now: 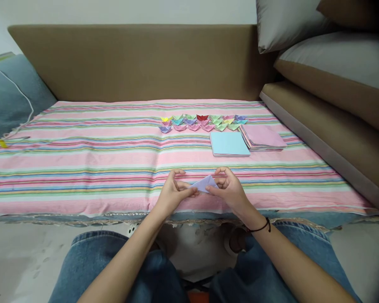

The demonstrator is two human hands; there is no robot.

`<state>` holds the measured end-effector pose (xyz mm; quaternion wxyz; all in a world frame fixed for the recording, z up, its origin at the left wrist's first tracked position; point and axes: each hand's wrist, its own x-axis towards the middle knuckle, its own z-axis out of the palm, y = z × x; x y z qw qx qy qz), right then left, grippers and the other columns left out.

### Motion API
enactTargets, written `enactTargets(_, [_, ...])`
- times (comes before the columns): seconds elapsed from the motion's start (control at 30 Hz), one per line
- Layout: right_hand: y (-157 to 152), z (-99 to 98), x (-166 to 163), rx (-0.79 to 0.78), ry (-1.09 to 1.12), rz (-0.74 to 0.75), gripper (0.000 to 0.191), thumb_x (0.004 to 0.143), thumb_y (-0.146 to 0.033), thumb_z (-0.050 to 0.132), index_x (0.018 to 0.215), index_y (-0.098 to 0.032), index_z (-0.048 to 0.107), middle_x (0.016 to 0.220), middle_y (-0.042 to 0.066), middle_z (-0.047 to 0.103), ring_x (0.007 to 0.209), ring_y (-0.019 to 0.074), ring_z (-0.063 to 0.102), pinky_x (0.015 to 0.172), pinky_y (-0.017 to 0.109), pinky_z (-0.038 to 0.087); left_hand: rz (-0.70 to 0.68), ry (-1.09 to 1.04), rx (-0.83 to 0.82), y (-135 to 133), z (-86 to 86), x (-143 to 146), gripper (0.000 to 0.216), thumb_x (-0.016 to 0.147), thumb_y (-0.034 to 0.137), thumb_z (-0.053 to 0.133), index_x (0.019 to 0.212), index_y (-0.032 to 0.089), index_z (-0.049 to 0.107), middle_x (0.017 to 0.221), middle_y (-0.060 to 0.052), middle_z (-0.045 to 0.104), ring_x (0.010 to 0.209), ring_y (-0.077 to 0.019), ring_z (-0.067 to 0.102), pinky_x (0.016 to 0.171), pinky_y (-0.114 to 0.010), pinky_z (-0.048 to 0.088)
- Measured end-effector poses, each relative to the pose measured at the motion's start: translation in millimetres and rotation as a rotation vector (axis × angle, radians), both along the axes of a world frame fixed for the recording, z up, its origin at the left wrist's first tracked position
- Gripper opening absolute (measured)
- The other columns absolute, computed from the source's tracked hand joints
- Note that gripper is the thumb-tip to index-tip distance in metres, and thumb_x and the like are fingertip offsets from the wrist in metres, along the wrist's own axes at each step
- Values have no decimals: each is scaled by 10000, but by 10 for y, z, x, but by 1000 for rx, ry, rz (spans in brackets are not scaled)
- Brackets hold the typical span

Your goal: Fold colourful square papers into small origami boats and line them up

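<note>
A small piece of lilac origami paper [204, 184], folded into a triangle, is held between my two hands just above the striped cloth. Its left corner is pinched by the thumb and fingers of my left hand [176, 189]. On the other side, my right hand [230, 187] grips the right part, its thumb lying on the front face. Farther back stand rows of folded paper boats [202, 122] in several colours. Closer to me lie a stack of light blue paper squares [230, 144] and a looser stack topped with pink paper [262, 137].
The pink striped cloth [82, 160] covers a low seat with a brown backrest [139, 63]. Large cushions [328, 118] are piled along the right side. At the left edge lies a white cable [22, 94] with a yellow tag. My knees are below the front edge.
</note>
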<state>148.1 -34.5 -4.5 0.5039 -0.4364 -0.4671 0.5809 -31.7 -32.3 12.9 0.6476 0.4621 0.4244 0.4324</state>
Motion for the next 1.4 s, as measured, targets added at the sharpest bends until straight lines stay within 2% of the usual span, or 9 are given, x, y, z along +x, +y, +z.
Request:
enactTargets(0.3, [-30, 11, 6, -57, 48, -6, 490, 585, -292, 780, 875, -234, 390, 622, -49, 665, 517, 119, 578, 517, 229, 414, -55, 24, 59, 11, 3, -80, 405, 729, 316, 677, 1031, 198, 437, 663, 5, 687, 692, -166, 682, 743, -317, 520])
enactTargets(0.47, [-73, 52, 30, -194, 134, 89, 461, 596, -267, 771, 904, -220, 431, 661, -40, 656, 523, 111, 580, 507, 219, 407, -220, 197, 359, -20, 81, -93, 409, 750, 251, 660, 1141, 239, 540, 1073, -84, 615, 1010, -204, 592, 845, -313, 484])
enactTargets(0.6, [-98, 76, 32, -206, 127, 219, 460, 609, -258, 774, 925, -220, 443, 687, -31, 677, 553, 117, 602, 528, 220, 420, -284, 403, 535, -22, 91, -101, 292, 732, 198, 662, 1022, 233, 650, 1063, -89, 578, 1008, -215, 560, 824, -311, 480])
enactTargets(0.77, [-99, 38, 26, -111, 90, 250, 385, 643, -281, 765, 909, -219, 492, 710, -20, 683, 590, 122, 610, 541, 232, 444, -274, 404, 574, 0, 22, -91, 271, 770, 204, 621, 1033, 255, 659, 1033, -85, 582, 990, -209, 562, 798, -306, 482])
enactTargets(0.93, [-123, 50, 16, -92, 39, 264, 248, 676, -329, 742, 833, -196, 604, 674, -17, 656, 606, 125, 612, 578, 253, 498, -112, 405, 652, 14, 17, -73, 131, 778, 174, 601, 813, 230, 715, 1039, -82, 566, 1036, -209, 539, 891, -332, 429])
enactTargets(1.07, [-123, 96, 26, -63, -2, 276, 238, 764, -412, 642, 857, -197, 682, 837, 36, 687, 763, 174, 647, 704, 311, 521, -50, 441, 584, 12, 19, -64, 92, 775, 220, 614, 703, 199, 668, 816, -35, 607, 817, -173, 564, 754, -277, 432])
enactTargets(1.17, [-92, 86, 36, 44, -84, 196, 187, 716, -375, 691, 790, -205, 707, 844, 30, 688, 757, 174, 624, 690, 297, 497, -47, 443, 459, 3, -30, -49, 200, 776, 278, 614, 606, 179, 580, 561, 33, 487, 570, -118, 461, 560, -229, 360])
enactTargets(1.3, [-68, 45, 34, 86, -179, 145, 155, 700, -340, 699, 656, -192, 692, 615, 5, 638, 563, 136, 542, 547, 275, 438, -66, 330, 307, -6, -117, -21, 165, 724, 314, 670, 715, 170, 590, 600, 32, 525, 573, -110, 489, 551, -220, 368])
enactTargets(1.4, [-76, 33, 17, 69, -178, 140, 136, 703, -326, 692, 672, -194, 686, 610, 0, 636, 532, 126, 526, 515, 268, 424, -75, 284, 255, -6, -148, -8, 216, 690, 329, 704, 779, 168, 592, 650, 8, 588, 607, -122, 540, 581, -226, 401])
